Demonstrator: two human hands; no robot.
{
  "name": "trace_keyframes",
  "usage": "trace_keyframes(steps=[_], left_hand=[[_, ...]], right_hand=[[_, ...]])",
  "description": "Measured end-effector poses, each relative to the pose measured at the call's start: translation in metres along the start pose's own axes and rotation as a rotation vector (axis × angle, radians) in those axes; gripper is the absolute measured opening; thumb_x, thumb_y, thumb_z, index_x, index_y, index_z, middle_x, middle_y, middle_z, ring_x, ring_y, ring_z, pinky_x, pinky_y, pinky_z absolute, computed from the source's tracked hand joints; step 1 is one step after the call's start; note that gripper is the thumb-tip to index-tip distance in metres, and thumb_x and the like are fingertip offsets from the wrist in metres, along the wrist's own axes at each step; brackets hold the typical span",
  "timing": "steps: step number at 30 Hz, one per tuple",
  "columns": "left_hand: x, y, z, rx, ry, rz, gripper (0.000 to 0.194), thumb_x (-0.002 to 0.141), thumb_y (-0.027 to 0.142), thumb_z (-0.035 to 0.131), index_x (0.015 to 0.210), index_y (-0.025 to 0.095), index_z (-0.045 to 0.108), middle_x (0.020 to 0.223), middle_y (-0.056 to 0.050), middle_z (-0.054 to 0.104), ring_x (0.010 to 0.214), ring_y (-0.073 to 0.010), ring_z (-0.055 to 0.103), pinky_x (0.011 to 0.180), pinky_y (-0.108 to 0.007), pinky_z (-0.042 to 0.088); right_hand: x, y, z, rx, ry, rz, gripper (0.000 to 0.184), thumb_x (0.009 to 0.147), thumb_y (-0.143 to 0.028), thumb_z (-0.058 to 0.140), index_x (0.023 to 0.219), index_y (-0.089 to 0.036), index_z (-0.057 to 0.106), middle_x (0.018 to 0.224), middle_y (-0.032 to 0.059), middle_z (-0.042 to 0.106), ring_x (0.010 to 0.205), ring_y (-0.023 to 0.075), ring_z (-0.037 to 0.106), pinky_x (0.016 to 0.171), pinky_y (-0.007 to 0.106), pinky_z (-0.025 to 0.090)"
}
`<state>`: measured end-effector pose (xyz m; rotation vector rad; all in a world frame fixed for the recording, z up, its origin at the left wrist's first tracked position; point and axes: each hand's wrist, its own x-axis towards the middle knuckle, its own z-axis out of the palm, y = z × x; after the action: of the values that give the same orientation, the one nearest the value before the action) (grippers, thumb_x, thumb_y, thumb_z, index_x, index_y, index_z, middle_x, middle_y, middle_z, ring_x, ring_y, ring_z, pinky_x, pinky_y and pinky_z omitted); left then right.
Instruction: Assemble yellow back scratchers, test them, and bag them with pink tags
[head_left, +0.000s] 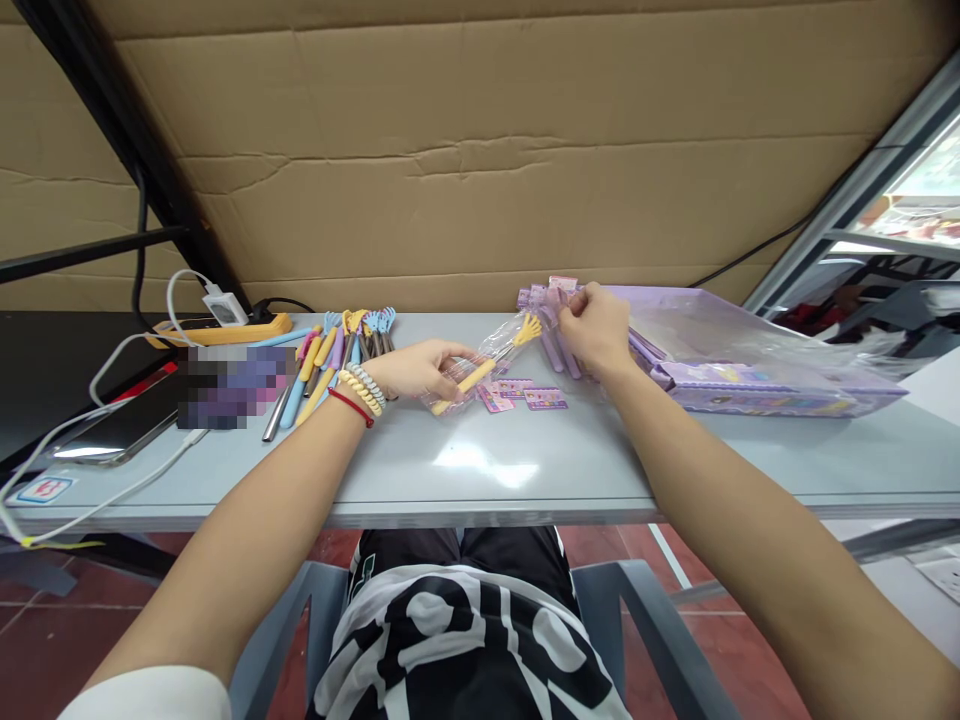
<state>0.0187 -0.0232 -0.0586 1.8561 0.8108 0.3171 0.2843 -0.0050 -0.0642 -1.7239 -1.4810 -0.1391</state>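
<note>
My left hand [415,369] is closed on the near end of a clear plastic sleeve [480,362] that holds a yellow hand-shaped back scratcher [527,329]. The sleeve lies slanted across the grey table [525,470]. My right hand [598,325] is curled with its fingers pinched on the purple packaged items [541,300] stacked beside the sleeve's far end. A few small pink and purple cards [525,396] lie on the table just in front of the sleeve.
A pile of loose coloured back scratchers [330,360] lies to the left, near a yellow power strip [225,328] with a white charger. A phone [127,425] and white cables sit at far left. A clear bag of purple packs [750,370] fills the right. A cardboard wall stands behind.
</note>
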Motion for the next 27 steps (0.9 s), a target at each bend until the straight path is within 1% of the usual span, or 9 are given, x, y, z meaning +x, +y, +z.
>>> trace_keyframes(steps=[3,7,11,14,17,19,23,25,27], left_hand=[[-0.001,0.001,0.000,-0.003,-0.007,-0.003,0.072,0.066,0.017,0.073,0.134,0.011,0.052,0.079,-0.005,0.065,0.063,-0.0146,0.058,0.056,-0.025,0.046],[-0.002,0.002,0.000,-0.018,-0.018,-0.008,0.072,0.066,0.017,0.073,0.134,0.011,0.052,0.078,-0.004,0.065,0.063,-0.0146,0.058,0.056,-0.025,0.046],[-0.001,0.001,0.000,-0.012,-0.010,-0.023,0.074,0.064,0.016,0.074,0.135,0.011,0.052,0.078,-0.004,0.065,0.064,-0.0150,0.058,0.056,-0.024,0.045],[0.000,0.000,-0.001,-0.024,-0.015,-0.025,0.075,0.064,0.016,0.074,0.135,0.011,0.051,0.077,-0.004,0.065,0.064,-0.0154,0.058,0.056,-0.025,0.046],[0.001,-0.002,-0.002,-0.002,-0.010,-0.010,0.074,0.064,0.018,0.074,0.135,0.011,0.052,0.076,-0.003,0.065,0.063,-0.0152,0.058,0.056,-0.024,0.045],[0.001,-0.003,-0.003,0.012,-0.002,-0.003,0.073,0.064,0.018,0.075,0.133,0.012,0.053,0.078,-0.004,0.065,0.064,-0.0156,0.059,0.057,-0.025,0.046],[0.001,-0.002,-0.002,-0.009,-0.009,-0.021,0.072,0.064,0.016,0.075,0.132,0.014,0.054,0.085,-0.005,0.067,0.070,-0.0166,0.061,0.062,-0.026,0.048],[0.001,-0.002,-0.002,-0.029,-0.010,-0.033,0.071,0.064,0.015,0.074,0.131,0.014,0.054,0.086,-0.006,0.068,0.071,-0.0168,0.062,0.063,-0.026,0.049],[0.002,-0.002,-0.003,-0.037,-0.010,-0.041,0.071,0.063,0.014,0.075,0.131,0.014,0.054,0.086,-0.006,0.068,0.071,-0.0170,0.062,0.063,-0.027,0.049]], right_hand=[[0.003,0.002,-0.003,0.011,0.015,0.032,0.019,0.079,-0.018,0.055,0.068,-0.020,0.039,0.072,0.0035,0.056,0.067,0.0162,0.047,0.069,0.030,0.037],[0.005,0.005,-0.006,0.040,0.035,0.073,0.017,0.078,-0.017,0.055,0.068,-0.020,0.041,0.076,0.0055,0.058,0.072,0.0185,0.051,0.072,0.032,0.039],[0.010,0.007,-0.008,0.171,0.051,0.134,0.015,0.072,-0.017,0.061,0.073,-0.020,0.046,0.080,0.0073,0.062,0.075,0.0208,0.058,0.073,0.034,0.043],[0.012,0.007,-0.011,0.289,0.027,0.197,0.020,0.066,-0.017,0.067,0.078,-0.020,0.050,0.079,0.0078,0.065,0.075,0.0220,0.061,0.069,0.034,0.045],[0.014,0.007,-0.014,0.335,0.021,0.238,0.025,0.063,-0.022,0.073,0.077,-0.019,0.052,0.079,0.0089,0.066,0.074,0.0229,0.062,0.066,0.034,0.046],[0.016,0.009,-0.013,0.348,0.025,0.239,0.029,0.062,-0.028,0.077,0.075,-0.019,0.053,0.078,0.0095,0.066,0.073,0.0230,0.062,0.064,0.034,0.046],[0.018,0.015,-0.011,0.388,0.009,0.191,0.036,0.058,-0.038,0.081,0.073,-0.018,0.054,0.074,0.0087,0.065,0.068,0.0224,0.061,0.061,0.034,0.046],[0.018,0.015,-0.011,0.394,-0.020,0.179,0.034,0.059,-0.036,0.080,0.073,-0.017,0.056,0.073,0.0081,0.065,0.067,0.0220,0.061,0.061,0.034,0.047],[0.017,0.013,-0.013,0.347,-0.040,0.168,0.024,0.063,-0.026,0.076,0.074,-0.016,0.058,0.074,0.0081,0.066,0.069,0.0214,0.061,0.065,0.033,0.047]])
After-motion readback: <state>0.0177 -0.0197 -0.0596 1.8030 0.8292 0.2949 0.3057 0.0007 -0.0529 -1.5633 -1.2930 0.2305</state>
